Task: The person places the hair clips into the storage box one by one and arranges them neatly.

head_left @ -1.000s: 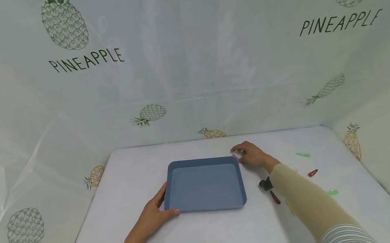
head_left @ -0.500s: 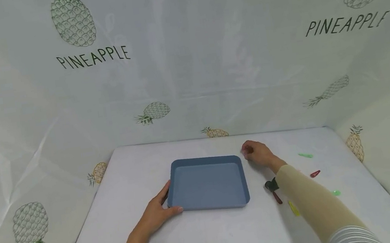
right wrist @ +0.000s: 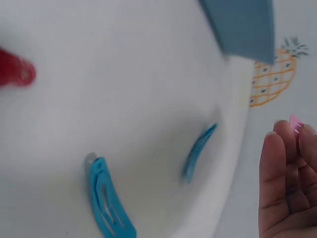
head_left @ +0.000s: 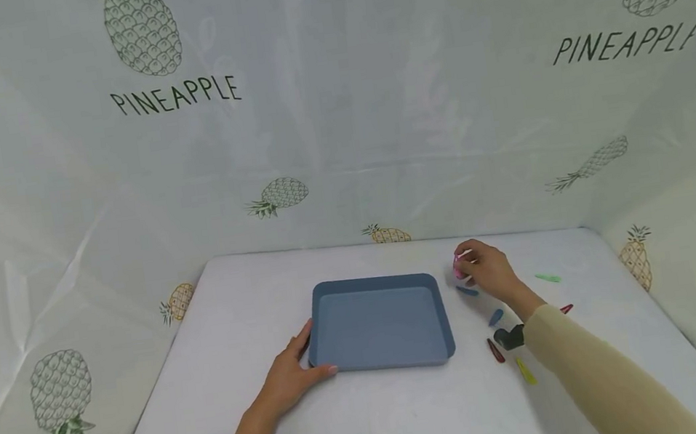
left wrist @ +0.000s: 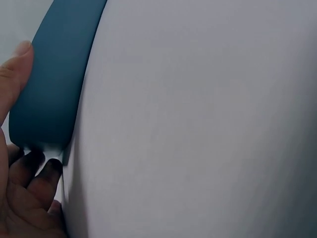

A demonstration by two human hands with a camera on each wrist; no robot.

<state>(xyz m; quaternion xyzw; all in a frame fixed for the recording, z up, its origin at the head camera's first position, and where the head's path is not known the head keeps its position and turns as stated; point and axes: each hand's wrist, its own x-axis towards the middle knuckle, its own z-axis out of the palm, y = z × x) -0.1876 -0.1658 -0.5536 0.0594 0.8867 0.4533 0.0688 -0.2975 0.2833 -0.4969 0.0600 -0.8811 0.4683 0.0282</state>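
Our right hand [head_left: 490,274] pinches a pink clip [head_left: 458,267] at the tray's [head_left: 378,324] two o'clock; our left hand [head_left: 287,381] grips its eight o'clock corner, fingers curled. Loose clips [head_left: 496,317] lie outside, toward three and four; we'd judge most handling remains.

Holds the blue tray [head_left: 378,326] at its left end with the left hand [head_left: 289,380], thumb on the near left corner. Pinches a pink clip [head_left: 458,266] in the right hand [head_left: 485,268], apart from the tray and near its far right corner. Has two blue clips on the white counter [head_left: 362,420], one [head_left: 467,291] just below the right fingertips, one [head_left: 496,317] nearer the camera. Nearer again, shows a dark red clip [head_left: 495,351] and a yellow clip [head_left: 526,371]. Beyond the right sleeve [head_left: 599,367], shows a green clip [head_left: 547,278] and a red clip [head_left: 567,308], the latter partly hidden. At the back, displays a pale sheet [head_left: 342,122] printed with pineapples and "PINEAPPLE" twice.
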